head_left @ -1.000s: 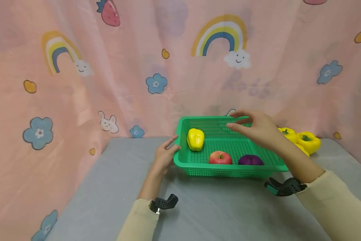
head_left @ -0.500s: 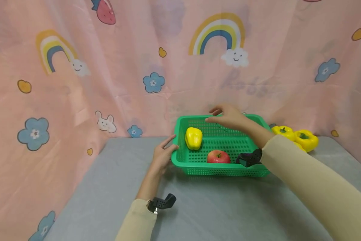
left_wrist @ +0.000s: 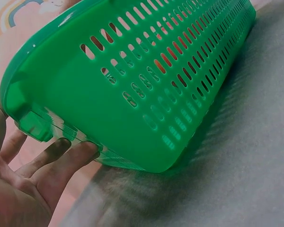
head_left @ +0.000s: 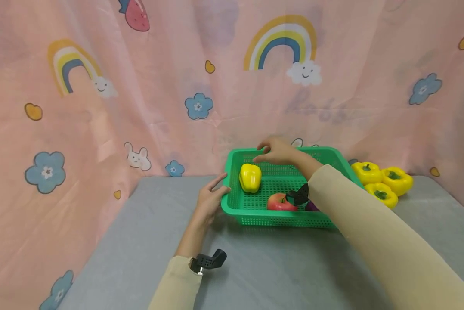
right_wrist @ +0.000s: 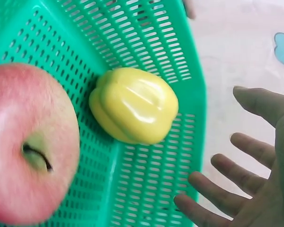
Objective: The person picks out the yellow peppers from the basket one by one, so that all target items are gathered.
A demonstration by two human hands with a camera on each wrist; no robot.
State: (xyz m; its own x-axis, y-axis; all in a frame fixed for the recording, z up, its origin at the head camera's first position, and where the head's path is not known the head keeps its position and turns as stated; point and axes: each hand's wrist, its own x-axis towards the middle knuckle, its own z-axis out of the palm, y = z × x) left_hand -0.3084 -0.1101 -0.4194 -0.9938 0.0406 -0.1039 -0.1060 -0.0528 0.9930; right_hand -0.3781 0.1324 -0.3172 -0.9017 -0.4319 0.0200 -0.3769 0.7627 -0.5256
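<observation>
A green plastic basket stands on the grey table. In it lie a yellow bell pepper at the left and a red apple near the front. A dark purple round thing shows beside the apple, mostly hidden by my right sleeve. My left hand is at the basket's left end, its fingers fairly straight and touching the end wall below the rim in the left wrist view. Over the basket's back part hovers my right hand, fingers spread and holding nothing, apart from the pepper.
Several yellow bell peppers sit in a group on the table right of the basket. A pink patterned cloth hangs behind the table.
My right hand has moved left across the basket, toward the yellow bell pepper inside. My left hand stays at the basket's left end. The basket's contents look unmoved.
</observation>
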